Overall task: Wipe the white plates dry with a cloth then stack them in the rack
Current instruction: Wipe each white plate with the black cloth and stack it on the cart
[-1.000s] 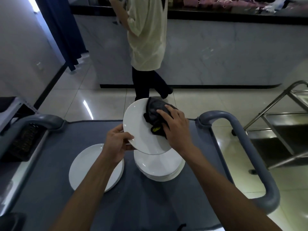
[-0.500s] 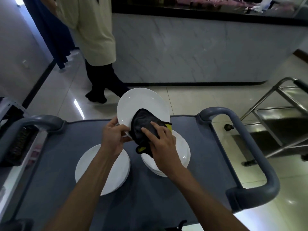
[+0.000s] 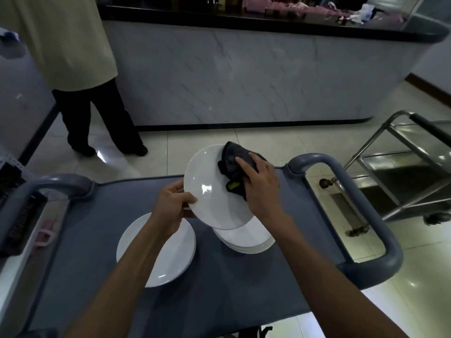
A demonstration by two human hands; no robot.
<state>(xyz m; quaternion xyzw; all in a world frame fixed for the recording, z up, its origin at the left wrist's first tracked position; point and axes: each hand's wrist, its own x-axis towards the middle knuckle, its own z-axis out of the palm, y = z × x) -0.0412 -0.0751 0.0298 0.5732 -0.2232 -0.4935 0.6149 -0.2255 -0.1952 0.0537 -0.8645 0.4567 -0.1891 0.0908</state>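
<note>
Head cam: left hand [image 3: 170, 206] grips a white plate [image 3: 210, 191] at its near-left rim, thumb on the face, other fingers curled behind. Plate is held tilted above the cart, face toward the camera, w/ a bright glare spot near the thumb. Right hand [image 3: 260, 184] presses a dark cloth [image 3: 234, 164] onto the plate's upper right; fingers lie spread & nearly straight over the cloth, not curled round it. Small yellow tag [image 3: 233, 185] shows on the cloth near the thumb; no readable writing on it, nor on any plate.

Below the held plate, a stack of white plates [image 3: 246, 240] sits on the grey cart top [image 3: 219, 284]; held plate overlaps its far edge. Single plate [image 3: 168, 254] lies flat to the left, partly under the left forearm, apart from the stack.

Cart has rounded grey handles, one at right [image 3: 351, 191]. Steel trolley [image 3: 402, 167] stands on the floor far right. Another person in a pale top & dark trousers [image 3: 80, 69] stands by the marble-front counter [image 3: 244, 76].
</note>
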